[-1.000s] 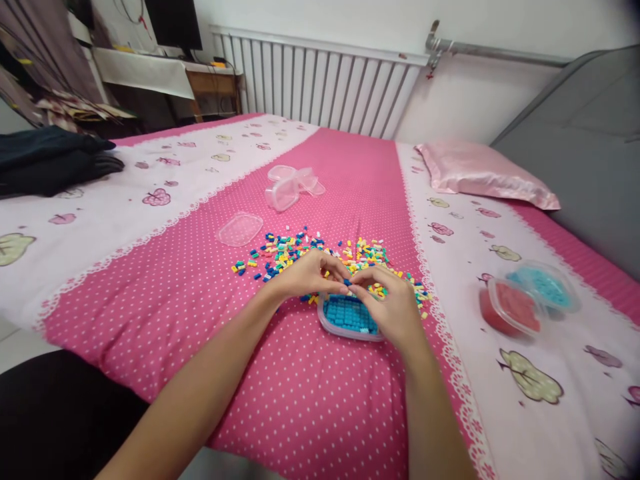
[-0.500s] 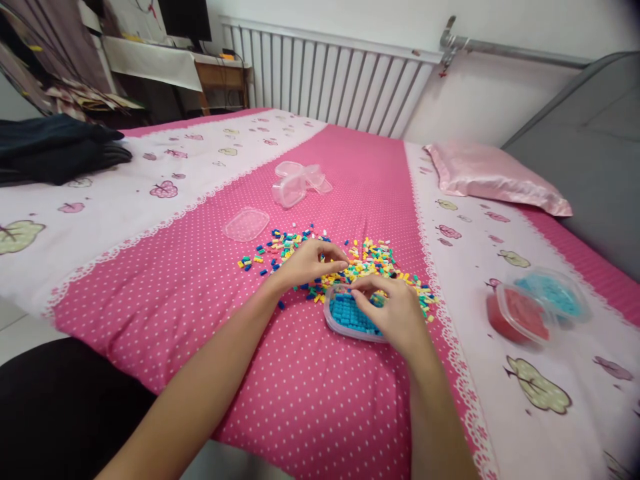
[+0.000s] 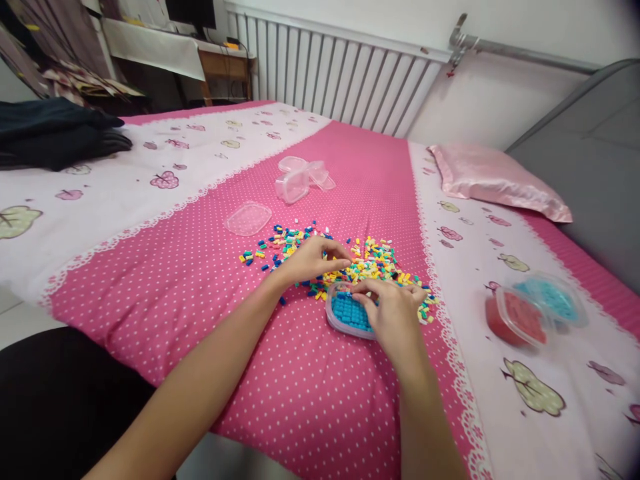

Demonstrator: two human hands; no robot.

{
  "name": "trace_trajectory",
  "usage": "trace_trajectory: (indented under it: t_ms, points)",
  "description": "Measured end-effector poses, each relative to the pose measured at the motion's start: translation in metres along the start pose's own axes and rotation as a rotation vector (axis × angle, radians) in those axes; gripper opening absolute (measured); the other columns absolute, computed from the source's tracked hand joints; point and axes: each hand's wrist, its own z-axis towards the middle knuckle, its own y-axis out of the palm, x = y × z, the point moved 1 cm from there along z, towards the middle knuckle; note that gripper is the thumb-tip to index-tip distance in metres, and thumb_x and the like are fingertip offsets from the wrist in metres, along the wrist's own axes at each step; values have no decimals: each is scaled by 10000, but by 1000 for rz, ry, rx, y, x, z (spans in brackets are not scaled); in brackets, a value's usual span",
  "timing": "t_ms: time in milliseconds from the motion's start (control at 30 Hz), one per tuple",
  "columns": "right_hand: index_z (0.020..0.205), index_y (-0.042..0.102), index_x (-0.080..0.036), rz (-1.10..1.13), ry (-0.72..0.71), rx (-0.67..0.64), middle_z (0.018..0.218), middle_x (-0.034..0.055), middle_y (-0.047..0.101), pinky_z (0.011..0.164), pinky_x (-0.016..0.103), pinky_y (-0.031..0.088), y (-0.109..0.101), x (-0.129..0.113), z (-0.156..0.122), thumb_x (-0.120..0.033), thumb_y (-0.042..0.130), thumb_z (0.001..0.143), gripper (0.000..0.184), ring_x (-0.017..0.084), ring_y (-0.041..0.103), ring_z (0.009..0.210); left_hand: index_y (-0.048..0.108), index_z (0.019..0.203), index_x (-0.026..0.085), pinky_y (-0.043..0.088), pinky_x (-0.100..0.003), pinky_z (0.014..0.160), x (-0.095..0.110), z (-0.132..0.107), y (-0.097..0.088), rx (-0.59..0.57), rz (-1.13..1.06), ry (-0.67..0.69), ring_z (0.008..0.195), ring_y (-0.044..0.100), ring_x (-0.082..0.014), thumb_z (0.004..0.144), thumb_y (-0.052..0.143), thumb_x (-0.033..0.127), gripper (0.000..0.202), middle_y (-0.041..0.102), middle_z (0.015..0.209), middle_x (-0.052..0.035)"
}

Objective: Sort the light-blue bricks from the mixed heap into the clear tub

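Over the loose heap of small toy bricks (image 3: 373,267) in yellow, green, blue, white and red, my left hand (image 3: 317,258) is curled, thumb and forefinger nearly meeting. Whatever lies between its tips is too small to make out. My right hand (image 3: 393,310) bends over the near clear tub (image 3: 345,327), its thumb and forefinger pinched at the tub's upper part. A small blue brick seems to be at those fingertips. Inside the tub, blue bricks (image 3: 350,310) lie in close rows, and the right hand hides its right side.
On the right stand a tub of red pieces (image 3: 517,320) and a tub of light-blue pieces (image 3: 557,300). Farther back lie clear containers (image 3: 295,185) and a clear lid (image 3: 249,219). A pink pillow (image 3: 500,181) and dark clothing (image 3: 60,133) rest on the bed.
My right hand has shifted slightly left and its fingertips have drawn together over the blue bricks. My left hand stays over the heap, almost unmoved. The view has tilted slightly.
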Motion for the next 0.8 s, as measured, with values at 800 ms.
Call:
trace_trajectory:
  t_ms: [800]
  points:
    - [805, 718, -277, -107, 15, -3, 850, -18, 767, 910, 461, 165, -1, -5, -4, -248, 637, 911, 137, 244, 656, 866, 773, 882, 115, 435, -200, 675, -4, 0, 1, -30, -13, -15, 698, 607, -91, 830, 704, 290, 195, 759, 828, -59]
